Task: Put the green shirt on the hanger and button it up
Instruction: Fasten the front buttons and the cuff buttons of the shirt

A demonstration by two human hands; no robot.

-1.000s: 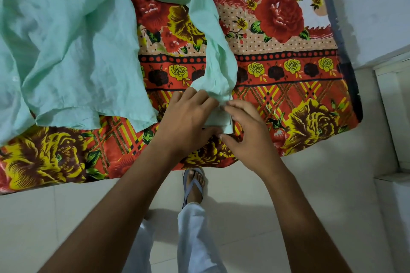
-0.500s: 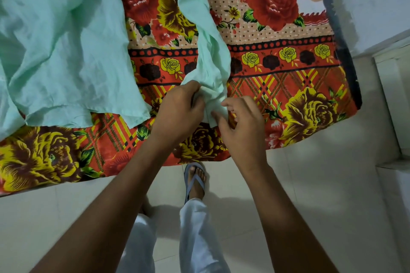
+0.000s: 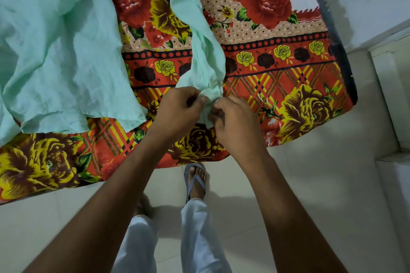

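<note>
Head view: green shirt [image 3: 55,46] lies spread over the floral bedsheet [image 3: 288,77], body far left, sleeve trailing to the near edge. No hanger visible. A second ago my fingers lay flat on the cuff [image 3: 209,104]; now my left hand [image 3: 179,111] and right hand [image 3: 235,122] are both pinched shut on it, knuckles nearly touching. Probably fastening the cuff button; I can't see the button itself.

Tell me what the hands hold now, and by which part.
Both the left hand and the right hand pinch the green shirt at the cuff end of its sleeve, above the floral bedsheet.
</note>
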